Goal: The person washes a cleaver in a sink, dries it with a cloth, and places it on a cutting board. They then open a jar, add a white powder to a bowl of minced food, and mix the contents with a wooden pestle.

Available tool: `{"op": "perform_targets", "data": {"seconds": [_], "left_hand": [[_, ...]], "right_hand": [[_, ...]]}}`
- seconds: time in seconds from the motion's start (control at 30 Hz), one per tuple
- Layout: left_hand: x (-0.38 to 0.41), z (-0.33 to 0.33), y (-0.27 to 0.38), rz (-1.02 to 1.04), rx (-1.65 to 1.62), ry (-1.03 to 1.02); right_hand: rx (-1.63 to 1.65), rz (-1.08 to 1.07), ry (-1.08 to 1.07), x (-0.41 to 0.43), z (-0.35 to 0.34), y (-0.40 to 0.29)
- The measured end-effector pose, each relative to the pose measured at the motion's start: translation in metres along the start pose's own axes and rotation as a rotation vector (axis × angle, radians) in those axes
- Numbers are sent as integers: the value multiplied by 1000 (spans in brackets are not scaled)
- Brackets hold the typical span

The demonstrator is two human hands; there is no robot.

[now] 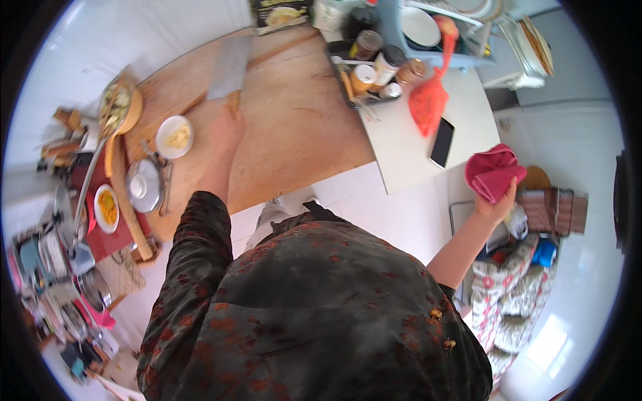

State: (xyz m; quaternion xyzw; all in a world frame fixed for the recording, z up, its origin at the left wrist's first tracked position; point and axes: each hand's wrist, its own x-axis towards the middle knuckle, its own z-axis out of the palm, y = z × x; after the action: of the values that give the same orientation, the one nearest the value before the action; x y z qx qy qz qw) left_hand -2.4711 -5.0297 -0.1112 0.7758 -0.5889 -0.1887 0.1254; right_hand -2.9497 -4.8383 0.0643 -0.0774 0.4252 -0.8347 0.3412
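Note:
My left hand (224, 128) grips the wooden handle of a cleaver (229, 67), whose broad blade points away from me over the wooden board (301, 130). Left of that hand stands a white bowl (174, 137) with pale chopped food in it. Out to the right, my right hand (496, 206) holds a folded dark pink cloth (494, 172) in the air, beyond the edge of the white tabletop (401, 158). A black-screened smartphone (442, 143) lies on that tabletop, nearest to the cloth.
A red plastic bag (429, 105) lies behind the phone. A black tray (351, 97) holds several seasoning jars, with a blue dish rack (464, 60) behind. At left are a pan of food (116, 108), a metal lid (144, 185), a rolling pin (131, 210) and an oval dish (107, 209).

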Motion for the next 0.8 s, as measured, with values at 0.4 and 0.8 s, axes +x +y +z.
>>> {"op": "perform_targets", "data": {"seconds": [0.4, 0.8], "left_hand": [[31, 18, 16, 59, 26, -112], [-18, 13, 4, 181, 104, -86]], "right_hand": [[-656, 66, -10, -5, -27, 53], [-1722, -319, -658, 61, -24, 164]]}}
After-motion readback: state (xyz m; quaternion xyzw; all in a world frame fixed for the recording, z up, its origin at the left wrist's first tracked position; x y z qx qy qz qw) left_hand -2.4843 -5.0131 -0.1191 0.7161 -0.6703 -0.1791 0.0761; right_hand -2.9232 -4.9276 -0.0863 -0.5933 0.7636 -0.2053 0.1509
